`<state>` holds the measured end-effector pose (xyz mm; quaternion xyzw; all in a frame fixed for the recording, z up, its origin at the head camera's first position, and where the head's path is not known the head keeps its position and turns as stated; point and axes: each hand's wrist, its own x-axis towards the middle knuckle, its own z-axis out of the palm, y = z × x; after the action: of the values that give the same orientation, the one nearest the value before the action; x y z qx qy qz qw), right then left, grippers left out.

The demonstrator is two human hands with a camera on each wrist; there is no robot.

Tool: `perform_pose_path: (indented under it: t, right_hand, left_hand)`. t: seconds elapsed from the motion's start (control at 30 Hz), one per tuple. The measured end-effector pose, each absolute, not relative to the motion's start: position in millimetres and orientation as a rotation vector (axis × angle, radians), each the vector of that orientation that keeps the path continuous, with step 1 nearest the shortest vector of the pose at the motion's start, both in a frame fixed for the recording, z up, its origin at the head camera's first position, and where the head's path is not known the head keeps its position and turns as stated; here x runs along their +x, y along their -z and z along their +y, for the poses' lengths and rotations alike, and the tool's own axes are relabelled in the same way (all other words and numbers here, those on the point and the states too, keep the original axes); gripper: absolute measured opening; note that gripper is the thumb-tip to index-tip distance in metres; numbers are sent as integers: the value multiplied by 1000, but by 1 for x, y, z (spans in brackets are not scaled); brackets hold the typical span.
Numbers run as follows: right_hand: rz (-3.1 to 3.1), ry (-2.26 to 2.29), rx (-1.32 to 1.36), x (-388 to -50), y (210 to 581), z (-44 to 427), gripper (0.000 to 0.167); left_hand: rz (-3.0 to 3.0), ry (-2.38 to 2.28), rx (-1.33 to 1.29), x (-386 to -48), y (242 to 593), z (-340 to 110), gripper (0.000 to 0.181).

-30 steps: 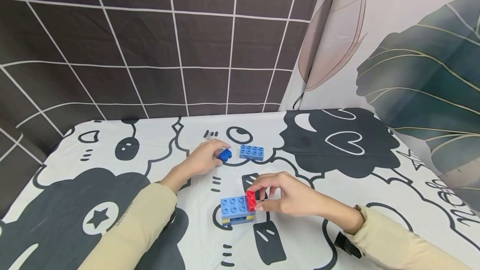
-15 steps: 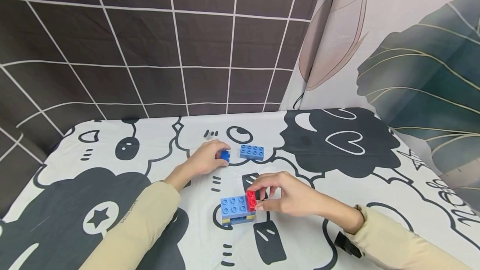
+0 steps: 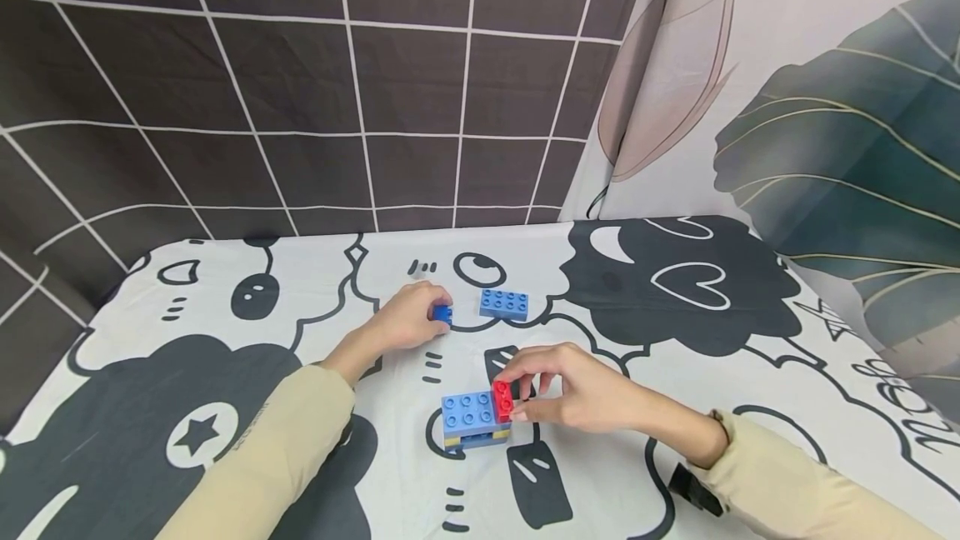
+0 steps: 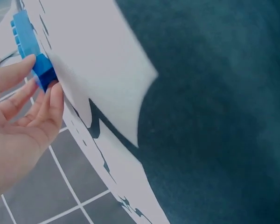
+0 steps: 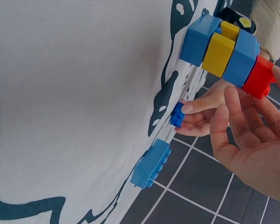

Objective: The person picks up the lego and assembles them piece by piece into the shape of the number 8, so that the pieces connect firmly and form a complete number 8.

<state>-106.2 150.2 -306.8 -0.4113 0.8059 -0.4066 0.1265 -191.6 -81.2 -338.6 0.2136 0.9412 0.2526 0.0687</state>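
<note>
Between the thumb and fingers of my left hand (image 3: 408, 315) a small dark blue toy brick (image 4: 45, 72) is pinched, close to the cloth. My right hand (image 3: 573, 390) holds a small red brick (image 3: 502, 402) at the right end of a stack's top. That stack has a light blue brick (image 3: 468, 413) above, yellow bricks (image 5: 219, 54) in the middle and another blue brick (image 5: 200, 39) at the bottom. Just right of my left hand, a loose light blue brick (image 3: 504, 305) lies studs up. Fingers partly cover the dark blue brick in the head view.
A white cloth with black cartoon prints (image 3: 600, 473) covers the table. Behind its far edge hangs a dark gridded curtain (image 3: 300, 82). A leaf-patterned curtain (image 3: 847, 140) hangs at the right.
The dark blue brick has turned in my left fingers and shifted slightly left, away from the loose light blue brick. My right hand and the stack have stayed still.
</note>
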Motion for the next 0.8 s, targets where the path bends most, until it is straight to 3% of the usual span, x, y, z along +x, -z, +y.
perform_pose_path:
  t: [0.8]
  right_hand:
    - [2338, 1198, -1217, -107, 308, 151, 25]
  left_hand:
    - [2641, -1046, 457, -158, 312, -103, 28]
